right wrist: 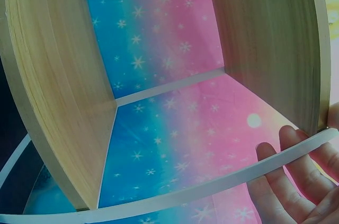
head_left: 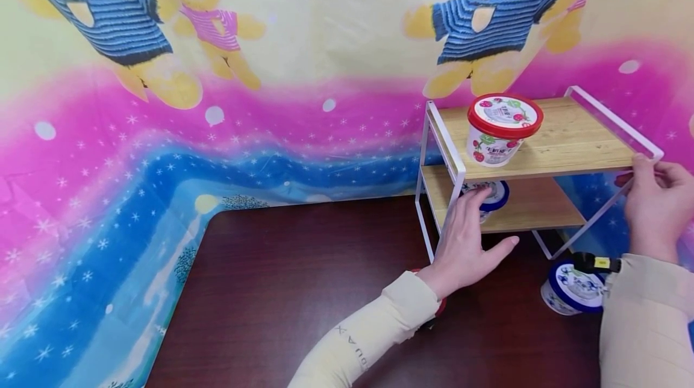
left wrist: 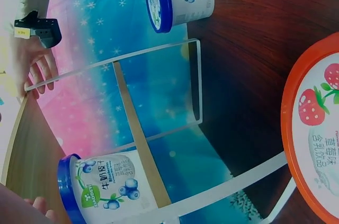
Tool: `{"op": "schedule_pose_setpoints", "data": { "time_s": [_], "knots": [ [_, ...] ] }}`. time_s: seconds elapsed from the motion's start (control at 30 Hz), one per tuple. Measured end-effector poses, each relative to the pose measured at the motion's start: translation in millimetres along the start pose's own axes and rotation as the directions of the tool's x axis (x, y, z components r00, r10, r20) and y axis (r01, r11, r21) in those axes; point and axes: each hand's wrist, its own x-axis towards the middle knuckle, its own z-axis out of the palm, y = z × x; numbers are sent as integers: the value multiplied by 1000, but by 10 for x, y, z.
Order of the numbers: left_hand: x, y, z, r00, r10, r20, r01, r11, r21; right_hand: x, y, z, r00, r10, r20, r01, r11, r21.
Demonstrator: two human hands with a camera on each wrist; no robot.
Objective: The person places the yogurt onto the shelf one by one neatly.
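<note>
A two-tier wooden shelf rack [head_left: 575, 135] with a white metal frame stands at the right. My right hand [head_left: 658, 201] grips its front right upper corner, fingers curled behind the white bar [right wrist: 212, 189]. My left hand [head_left: 463, 246] is at the front left post, thumb spread away, fingertips right at the lid of a blueberry tub [head_left: 493, 194]. That blue-lidded tub sits at the left end of the lower tier, largely hidden by the hand in the head view; its printed side [left wrist: 108, 187] shows in the left wrist view. A red-lidded strawberry tub [head_left: 496, 144] stands on the top tier.
Another blue-lidded tub [head_left: 575, 288] stands on the dark table [head_left: 303, 291] by the right sleeve. A second red-lidded tub [left wrist: 318, 128] is under my left wrist, mostly covered in the head view. A printed bear cloth [head_left: 325, 44] hangs behind.
</note>
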Motion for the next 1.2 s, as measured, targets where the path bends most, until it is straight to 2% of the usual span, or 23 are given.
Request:
{"op": "schedule_pose_setpoints", "data": {
  "time_s": [0.2,0.47,0.67,0.93,1.2],
  "knots": [
    [-26,-25,-36,998,44,-42,-46,998,-45,-38,-16,9,1000,24,1,-24,999,-29],
    [-65,-63,-106,994,45,-102,-58,990,-127,-63,-42,13,1000,32,0,-32,999,-22],
    [-99,-117,-148,988,54,-145,-76,986,-147,-41,-32,6,1000,13,0,-13,1000,-17],
    [-159,-190,-175,984,30,-174,-63,980,-188,-4,6,7,1000,1,0,-1,1000,12],
    [-182,-249,-191,966,4,-258,-54,981,-185,-2,0,4,1000,29,12,-29,999,31]
  ]
}}
